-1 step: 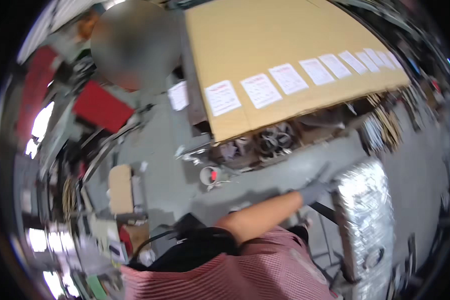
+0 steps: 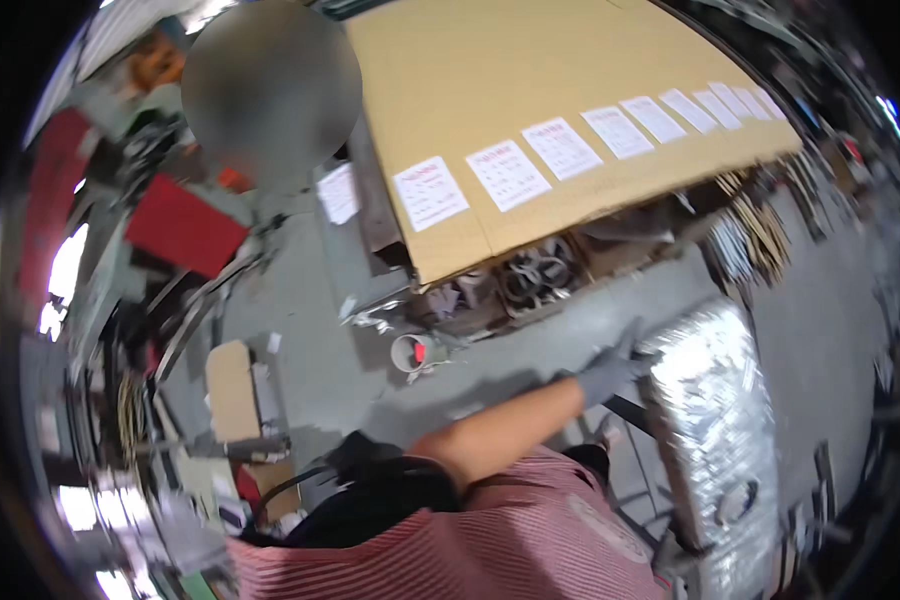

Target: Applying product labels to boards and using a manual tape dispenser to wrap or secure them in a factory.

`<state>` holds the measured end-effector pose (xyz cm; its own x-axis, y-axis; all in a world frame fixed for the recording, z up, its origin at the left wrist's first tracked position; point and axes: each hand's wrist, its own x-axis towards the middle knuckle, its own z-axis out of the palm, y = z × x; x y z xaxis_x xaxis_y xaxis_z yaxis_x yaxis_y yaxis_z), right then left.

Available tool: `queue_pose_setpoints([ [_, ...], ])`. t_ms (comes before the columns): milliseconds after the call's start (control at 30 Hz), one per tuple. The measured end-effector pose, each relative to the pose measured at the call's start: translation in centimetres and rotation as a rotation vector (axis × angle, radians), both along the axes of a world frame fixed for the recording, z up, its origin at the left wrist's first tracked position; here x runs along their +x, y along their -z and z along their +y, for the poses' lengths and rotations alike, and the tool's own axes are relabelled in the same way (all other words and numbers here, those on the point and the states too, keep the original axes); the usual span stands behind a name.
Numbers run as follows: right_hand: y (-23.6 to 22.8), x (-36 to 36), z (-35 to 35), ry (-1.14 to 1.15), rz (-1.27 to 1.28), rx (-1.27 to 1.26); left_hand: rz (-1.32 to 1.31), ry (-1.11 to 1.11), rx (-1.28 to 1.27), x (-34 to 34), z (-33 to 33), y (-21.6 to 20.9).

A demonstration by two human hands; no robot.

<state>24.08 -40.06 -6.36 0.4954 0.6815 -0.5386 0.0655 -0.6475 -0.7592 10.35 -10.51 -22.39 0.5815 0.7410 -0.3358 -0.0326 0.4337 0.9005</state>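
where the oblong slab [image 2: 715, 410] gleams, crinkled silver, the gloved left hand [image 2: 608, 376] lies alongside, grip spread.

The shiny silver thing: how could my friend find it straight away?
Start at the big tan cardboard sheet and look below its right half. There, a grey-gloved hand is at the upper left corner of a long silver slab. Unlike the dull grey floor around it, the slab is crinkly and bright, with a round mark toward its lower end.

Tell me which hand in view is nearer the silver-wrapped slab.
Left: the gloved left hand is at the upper left edge of the silver-wrapped slab, contact unclear. The right hand isn't visible.
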Motion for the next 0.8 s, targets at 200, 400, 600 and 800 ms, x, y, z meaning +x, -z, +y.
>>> queue_pose_setpoints([
  [200,-8.7,-15.3,-2.1,0.045,0.174,-0.123,-0.194,-0.240,-0.278,-15.2,-0.1,-5.7],
  [400,-12.6,-13.5,-6.4,-0.226,0.689,-0.238,0.094,-0.206,0.484,-27.5,3.0,-3.0],
  [600,-4.1,-5.7,3.9,-0.264,-0.207,0.171,0.672,-0.118,1.051,-27.9,2.0,-11.7],
  [800,5.0,-5.2,14.4,-0.561,0.513,0.041,1.421,-0.243,1.192,-32.1,9.1,-10.6],
])
